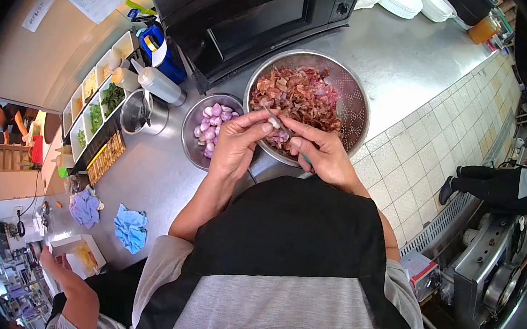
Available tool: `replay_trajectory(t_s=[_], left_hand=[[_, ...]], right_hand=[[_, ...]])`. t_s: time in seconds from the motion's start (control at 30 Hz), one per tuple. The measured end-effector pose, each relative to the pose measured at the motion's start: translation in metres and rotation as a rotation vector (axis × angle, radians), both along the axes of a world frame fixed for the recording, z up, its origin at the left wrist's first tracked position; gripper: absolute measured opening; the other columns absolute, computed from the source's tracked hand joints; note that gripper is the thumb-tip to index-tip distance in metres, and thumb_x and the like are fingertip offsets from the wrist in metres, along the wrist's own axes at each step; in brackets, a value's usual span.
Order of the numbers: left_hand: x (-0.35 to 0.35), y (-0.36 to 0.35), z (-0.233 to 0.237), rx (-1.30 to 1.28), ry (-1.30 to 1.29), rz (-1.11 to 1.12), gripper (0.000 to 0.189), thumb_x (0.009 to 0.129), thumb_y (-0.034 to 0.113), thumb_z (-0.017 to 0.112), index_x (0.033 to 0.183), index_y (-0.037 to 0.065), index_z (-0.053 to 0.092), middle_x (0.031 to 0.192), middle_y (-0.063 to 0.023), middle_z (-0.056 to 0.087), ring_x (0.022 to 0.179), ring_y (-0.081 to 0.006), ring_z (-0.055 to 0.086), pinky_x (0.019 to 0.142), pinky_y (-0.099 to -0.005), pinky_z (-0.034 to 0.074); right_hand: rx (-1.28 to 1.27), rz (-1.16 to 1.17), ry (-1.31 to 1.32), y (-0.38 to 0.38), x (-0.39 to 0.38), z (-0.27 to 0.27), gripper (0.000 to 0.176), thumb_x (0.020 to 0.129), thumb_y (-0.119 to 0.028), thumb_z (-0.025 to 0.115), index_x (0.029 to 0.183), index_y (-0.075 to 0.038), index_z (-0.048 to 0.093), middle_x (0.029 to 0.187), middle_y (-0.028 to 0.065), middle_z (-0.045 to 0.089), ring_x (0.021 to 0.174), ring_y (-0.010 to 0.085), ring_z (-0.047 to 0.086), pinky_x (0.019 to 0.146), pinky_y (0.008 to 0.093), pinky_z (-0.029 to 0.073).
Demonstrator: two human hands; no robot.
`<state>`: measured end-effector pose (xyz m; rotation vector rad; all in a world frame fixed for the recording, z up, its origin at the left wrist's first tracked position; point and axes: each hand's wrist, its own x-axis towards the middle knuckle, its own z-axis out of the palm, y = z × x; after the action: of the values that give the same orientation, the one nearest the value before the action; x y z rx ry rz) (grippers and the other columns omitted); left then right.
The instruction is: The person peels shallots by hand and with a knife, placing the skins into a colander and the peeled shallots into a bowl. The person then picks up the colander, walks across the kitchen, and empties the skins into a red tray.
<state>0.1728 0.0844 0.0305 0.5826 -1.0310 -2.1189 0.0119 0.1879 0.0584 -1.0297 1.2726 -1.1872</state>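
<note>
My left hand (237, 141) pinches a small pale shallot (274, 123) between thumb and fingertips, over the near edge of the colander. Close beside it, my right hand (323, 157) is closed around a small knife whose green handle (306, 159) shows under the palm; its blade lies against the shallot, partly hidden by fingers. Below both hands stands a perforated metal colander (361, 104) heaped with reddish-brown shallot skins (296, 94). Left of it, a steel bowl (188, 132) contains several peeled purple shallots (215, 121), with my left wrist just in front of its right side.
A black oven (259, 23) stands behind the colander. Squeeze bottles (162, 85), a steel pot (146, 117) and trays of herbs (113, 98) line the left. Cloths (130, 227) lie on the counter. Another person's arm (79, 296) holds a box lower left; someone (518, 188) stands far right.
</note>
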Motion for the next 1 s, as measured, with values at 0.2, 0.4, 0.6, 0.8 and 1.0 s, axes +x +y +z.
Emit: replay_trajectory(t_s=[0.2, 0.4, 0.6, 0.8, 1.0], left_hand=[[-0.001, 0.0, 0.004, 0.07, 0.059, -0.009, 0.027, 0.084, -0.001, 0.058, 0.111, -0.004, 0.06, 0.105, -0.0131, 0.064, 0.09, -0.0167, 0.062, 0.084, -0.0286, 0.05], [0.001, -0.002, 0.007, -0.069, -0.076, -0.009, 0.025, 0.084, -0.001, 0.058, 0.109, -0.004, 0.061, 0.108, -0.0123, 0.063, 0.092, -0.0163, 0.062, 0.083, -0.0278, 0.05], [0.003, -0.005, 0.01, -0.109, -0.137, -0.052, 0.027, 0.083, 0.0, 0.059, 0.11, -0.004, 0.061, 0.108, -0.0118, 0.063, 0.096, -0.0145, 0.059, 0.088, -0.028, 0.044], [0.004, -0.004, 0.006, -0.077, -0.06, -0.066, 0.03, 0.083, -0.001, 0.058, 0.113, -0.004, 0.059, 0.11, -0.0134, 0.062, 0.101, -0.0167, 0.058, 0.091, -0.029, 0.044], [0.002, -0.004, 0.003, -0.021, 0.075, -0.084, 0.034, 0.084, -0.002, 0.056, 0.117, -0.004, 0.056, 0.116, -0.0146, 0.06, 0.102, -0.0177, 0.058, 0.092, -0.0302, 0.044]], right_hand=[[0.059, 0.042, -0.429, -0.001, -0.007, -0.004, 0.039, 0.093, -0.008, 0.049, 0.131, -0.014, 0.05, 0.074, 0.001, 0.051, 0.055, 0.0064, 0.042, 0.048, 0.0197, 0.036], [0.014, 0.055, -0.166, 0.001, -0.003, 0.0, 0.041, 0.092, -0.009, 0.052, 0.133, -0.01, 0.046, 0.073, 0.0019, 0.053, 0.054, 0.0066, 0.043, 0.048, 0.0204, 0.036], [0.057, 0.044, -0.043, -0.001, -0.002, -0.004, 0.041, 0.092, -0.01, 0.052, 0.133, -0.011, 0.046, 0.073, 0.0016, 0.053, 0.053, 0.0063, 0.043, 0.048, 0.0199, 0.036], [0.017, 0.055, -0.241, -0.002, -0.007, -0.01, 0.039, 0.093, -0.01, 0.049, 0.131, -0.014, 0.049, 0.073, 0.0004, 0.052, 0.052, 0.0061, 0.042, 0.047, 0.0195, 0.036], [0.094, 0.037, -0.463, -0.002, -0.006, -0.006, 0.037, 0.094, -0.011, 0.049, 0.13, -0.009, 0.049, 0.074, 0.0014, 0.053, 0.053, 0.0066, 0.043, 0.047, 0.019, 0.035]])
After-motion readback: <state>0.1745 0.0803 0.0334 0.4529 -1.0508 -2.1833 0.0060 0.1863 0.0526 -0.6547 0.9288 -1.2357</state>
